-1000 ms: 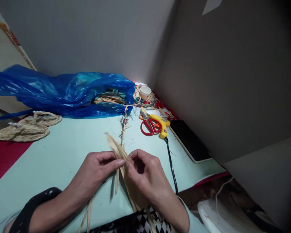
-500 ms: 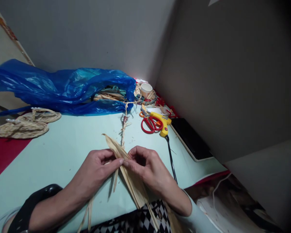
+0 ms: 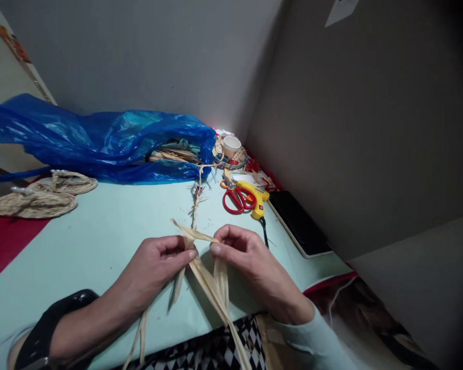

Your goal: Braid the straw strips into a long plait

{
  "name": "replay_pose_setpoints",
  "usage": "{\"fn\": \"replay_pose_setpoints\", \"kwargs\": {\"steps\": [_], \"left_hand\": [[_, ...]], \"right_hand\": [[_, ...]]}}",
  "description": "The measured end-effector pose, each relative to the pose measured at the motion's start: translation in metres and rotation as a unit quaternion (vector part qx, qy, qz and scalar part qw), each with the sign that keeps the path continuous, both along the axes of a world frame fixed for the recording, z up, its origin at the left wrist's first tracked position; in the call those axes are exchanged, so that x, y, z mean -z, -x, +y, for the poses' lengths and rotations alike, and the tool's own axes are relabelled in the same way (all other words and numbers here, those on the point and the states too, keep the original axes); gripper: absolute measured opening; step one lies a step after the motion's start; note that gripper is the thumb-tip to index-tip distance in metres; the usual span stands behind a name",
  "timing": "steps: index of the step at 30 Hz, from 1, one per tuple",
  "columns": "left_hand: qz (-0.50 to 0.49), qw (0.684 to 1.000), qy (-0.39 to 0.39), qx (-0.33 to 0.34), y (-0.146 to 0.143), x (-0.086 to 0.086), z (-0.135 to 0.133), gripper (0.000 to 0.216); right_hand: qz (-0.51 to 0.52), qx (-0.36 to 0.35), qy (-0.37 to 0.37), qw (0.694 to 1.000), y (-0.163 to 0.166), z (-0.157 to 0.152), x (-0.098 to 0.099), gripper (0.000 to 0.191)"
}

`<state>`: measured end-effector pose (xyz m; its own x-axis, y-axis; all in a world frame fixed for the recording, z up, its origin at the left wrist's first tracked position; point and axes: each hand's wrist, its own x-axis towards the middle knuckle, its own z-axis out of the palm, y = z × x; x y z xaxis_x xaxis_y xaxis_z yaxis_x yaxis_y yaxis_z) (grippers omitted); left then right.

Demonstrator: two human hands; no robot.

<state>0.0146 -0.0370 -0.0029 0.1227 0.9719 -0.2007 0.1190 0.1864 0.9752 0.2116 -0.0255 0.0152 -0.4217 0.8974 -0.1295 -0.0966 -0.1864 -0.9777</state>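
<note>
Thumb and fingers of my left hand [image 3: 165, 257] pinch the near end of a thin braid [image 3: 195, 210] of dried, pale husk-like strips. From that pinch a folded strip [image 3: 210, 282] runs down toward the table's near edge. My right hand [image 3: 243, 252] is closed on another husk strip [image 3: 200, 235], drawn to the right across the braid's end; its tail hangs below my right fingers. Narrower loose strips [image 3: 141, 334] dangle under my left wrist. The braid stretches away from me up to the blue bag. My fingers partly hide where the strips join.
A blue plastic bag [image 3: 77, 139] with dried strips in its mouth lies at the back. Woven slippers [image 3: 34, 203] sit at the left. Red-handled scissors [image 3: 237, 200], a yellow glue gun [image 3: 256, 198], a dark tablet [image 3: 301, 223] and a white cup [image 3: 231, 145] are at the right.
My right hand has moved right and slightly up, away from my left, pulling a strip across. The wide husk has separated into narrower parts. My left hand keeps its pinch.
</note>
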Motion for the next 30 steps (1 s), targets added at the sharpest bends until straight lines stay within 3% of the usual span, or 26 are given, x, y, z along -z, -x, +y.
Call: {"fn": "replay_pose_setpoints", "kwargs": {"steps": [4, 8, 9, 11, 12, 14, 16, 18, 20, 22, 25, 30], "left_hand": [[0.001, 1.0, 0.008, -0.013, 0.001, 0.002, 0.001, 0.019], [-0.016, 0.999, 0.034, -0.005, 0.002, 0.002, 0.001, 0.021], [-0.023, 0.999, 0.039, -0.004, 0.002, 0.002, 0.001, 0.022], [-0.028, 0.999, 0.036, -0.01, 0.001, 0.002, 0.0, 0.022], [-0.028, 0.999, 0.031, -0.015, 0.001, 0.002, 0.0, 0.022], [-0.03, 0.999, 0.022, -0.022, 0.0, 0.002, -0.001, 0.021], [-0.032, 0.999, 0.016, -0.024, -0.001, 0.001, -0.001, 0.019], [-0.026, 0.999, 0.009, -0.018, -0.002, -0.001, 0.0, 0.017], [-0.014, 1.0, -0.009, -0.008, -0.002, -0.004, 0.0, 0.015], [0.003, 0.999, -0.031, -0.004, -0.002, -0.008, 0.0, 0.014], [0.022, 0.999, -0.046, -0.007, -0.002, -0.012, 0.0, 0.015], [0.019, 1.0, -0.022, 0.004, -0.001, -0.009, -0.001, 0.016]], "right_hand": [[0.003, 0.035, -0.039, 0.999, -0.026, 0.0, -0.022, 0.024], [-0.05, 0.156, -0.128, 0.978, -0.068, 0.013, -0.054, 0.021], [-0.1, 0.2, -0.183, 0.957, -0.079, 0.02, -0.061, 0.02], [-0.297, 0.299, -0.272, 0.865, -0.098, 0.035, -0.07, 0.018], [-0.338, 0.324, -0.288, 0.836, -0.103, 0.043, -0.072, 0.014], [-0.389, 0.348, -0.312, 0.794, -0.101, 0.051, -0.069, 0.008], [-0.408, 0.34, -0.345, 0.774, -0.081, 0.048, -0.059, 0.01], [-0.398, 0.269, -0.38, 0.791, -0.047, 0.035, -0.043, 0.007], [-0.339, 0.091, -0.41, 0.842, -0.009, 0.018, -0.026, 0.011], [-0.305, 0.039, -0.406, 0.861, 0.02, 0.005, -0.012, 0.013], [-0.251, 0.061, -0.374, 0.891, 0.038, -0.001, -0.002, 0.009], [-0.15, 0.097, -0.241, 0.954, 0.027, 0.003, -0.004, 0.011]]}}
